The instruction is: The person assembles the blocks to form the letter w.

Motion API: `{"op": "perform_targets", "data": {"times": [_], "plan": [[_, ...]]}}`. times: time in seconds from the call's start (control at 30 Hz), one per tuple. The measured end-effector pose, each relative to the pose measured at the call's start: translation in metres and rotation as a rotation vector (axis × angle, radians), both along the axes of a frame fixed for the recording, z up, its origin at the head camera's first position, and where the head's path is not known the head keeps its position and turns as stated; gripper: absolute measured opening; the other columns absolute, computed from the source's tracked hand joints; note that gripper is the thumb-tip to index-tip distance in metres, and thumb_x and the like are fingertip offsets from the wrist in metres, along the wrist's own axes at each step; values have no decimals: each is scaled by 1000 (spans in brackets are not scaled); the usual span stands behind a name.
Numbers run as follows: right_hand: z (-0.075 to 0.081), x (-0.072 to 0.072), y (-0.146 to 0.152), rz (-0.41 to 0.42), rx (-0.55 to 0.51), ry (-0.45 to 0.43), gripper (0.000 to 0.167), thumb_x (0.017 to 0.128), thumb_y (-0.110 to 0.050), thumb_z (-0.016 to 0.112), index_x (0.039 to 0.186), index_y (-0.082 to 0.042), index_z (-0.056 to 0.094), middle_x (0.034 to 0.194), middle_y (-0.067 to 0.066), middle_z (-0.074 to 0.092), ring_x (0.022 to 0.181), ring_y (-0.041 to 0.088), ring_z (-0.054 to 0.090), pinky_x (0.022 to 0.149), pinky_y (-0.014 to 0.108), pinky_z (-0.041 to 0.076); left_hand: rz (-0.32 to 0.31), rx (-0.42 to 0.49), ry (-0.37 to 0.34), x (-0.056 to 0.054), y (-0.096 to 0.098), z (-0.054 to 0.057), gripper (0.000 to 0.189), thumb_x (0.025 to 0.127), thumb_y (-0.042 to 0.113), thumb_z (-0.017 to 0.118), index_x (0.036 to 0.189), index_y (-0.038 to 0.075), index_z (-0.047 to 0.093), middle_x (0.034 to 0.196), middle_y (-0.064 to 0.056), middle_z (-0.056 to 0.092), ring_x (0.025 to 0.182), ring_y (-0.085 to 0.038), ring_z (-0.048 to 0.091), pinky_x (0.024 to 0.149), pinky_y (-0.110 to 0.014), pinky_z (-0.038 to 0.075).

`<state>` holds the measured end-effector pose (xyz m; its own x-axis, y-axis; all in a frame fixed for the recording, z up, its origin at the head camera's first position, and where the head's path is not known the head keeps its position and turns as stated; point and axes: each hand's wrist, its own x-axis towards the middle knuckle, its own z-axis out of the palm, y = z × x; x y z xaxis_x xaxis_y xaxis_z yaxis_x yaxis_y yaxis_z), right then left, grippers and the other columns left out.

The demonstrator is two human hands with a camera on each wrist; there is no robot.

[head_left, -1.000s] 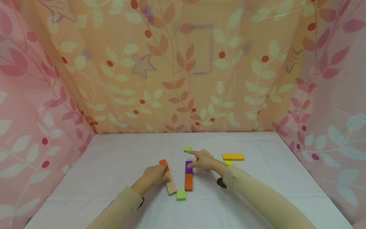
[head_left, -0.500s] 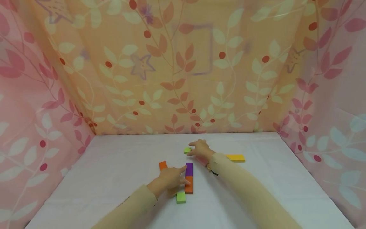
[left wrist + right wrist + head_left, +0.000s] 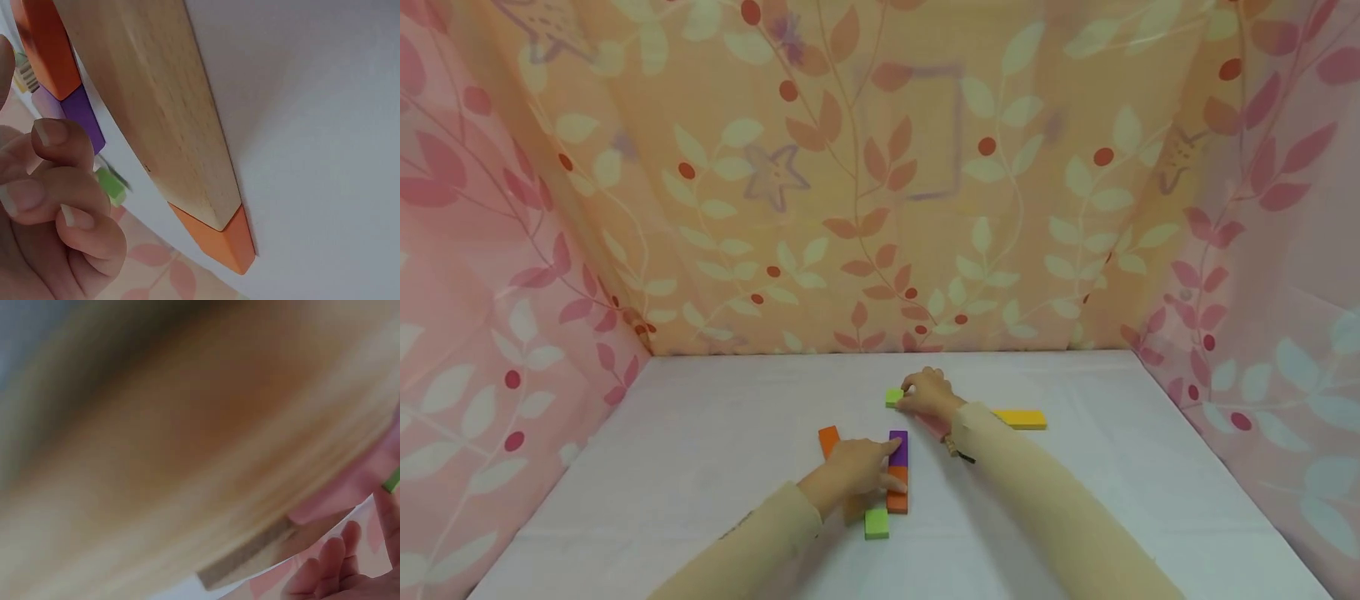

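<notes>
In the head view my left hand point(image 3: 854, 466) reaches over a row made of a purple block point(image 3: 899, 459) and an orange block point(image 3: 897, 505). Its index fingertip touches the purple one and its thumb lies at the orange one. The other fingers are bent in the left wrist view. Farther back, my right hand point(image 3: 929, 392) pinches a small light green block point(image 3: 892, 399) between index finger and thumb. Beneath the left hand lies a plain wooden block point(image 3: 162, 112), with an orange block point(image 3: 231, 244) at its far end.
A second light green block point(image 3: 876, 524) lies in front of the row. A yellow block point(image 3: 1028, 420) lies beyond the right sleeve. Near the right wrist are a pink block point(image 3: 350, 481) and a wooden block point(image 3: 269, 547). Patterned curtains point(image 3: 880, 208) enclose the white table point(image 3: 700, 417).
The left hand has moved right from the slanted wooden and orange row to the purple and orange row. My right hand has moved back from the purple block, and its fingers have closed at the green block.
</notes>
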<state>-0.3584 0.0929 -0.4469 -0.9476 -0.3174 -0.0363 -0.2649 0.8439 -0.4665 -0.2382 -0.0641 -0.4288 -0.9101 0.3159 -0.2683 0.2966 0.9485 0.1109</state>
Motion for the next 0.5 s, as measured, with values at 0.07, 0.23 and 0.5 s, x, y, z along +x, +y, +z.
{"op": "perform_targets", "data": {"times": [0.07, 0.23, 0.5], "plan": [[0, 2, 6, 2, -25, 10, 33, 84, -31, 77, 107, -9, 72, 109, 16, 54, 104, 32, 45, 87, 47, 41, -7, -5, 9, 0, 2, 0, 77, 77, 64, 68, 143, 26, 52, 110, -5, 68, 82, -17, 56, 58, -26, 34], [-2, 11, 21, 45, -60, 11, 28, 82, -29, 79, 102, -11, 73, 96, 10, 52, 95, 27, 44, 76, 39, 40, -26, -25, 39, 1, 5, -2, 76, 77, 63, 69, 142, 27, 53, 109, -5, 69, 83, -17, 58, 60, -26, 37], [-8, 28, 29, 142, -38, 29, 28, 81, -29, 80, 102, -12, 73, 91, 5, 47, 88, 23, 40, 74, 35, 36, -40, -57, 62, 4, -1, -1, 74, 77, 62, 70, 139, 26, 56, 116, -3, 68, 79, -16, 56, 57, -25, 34]]}}
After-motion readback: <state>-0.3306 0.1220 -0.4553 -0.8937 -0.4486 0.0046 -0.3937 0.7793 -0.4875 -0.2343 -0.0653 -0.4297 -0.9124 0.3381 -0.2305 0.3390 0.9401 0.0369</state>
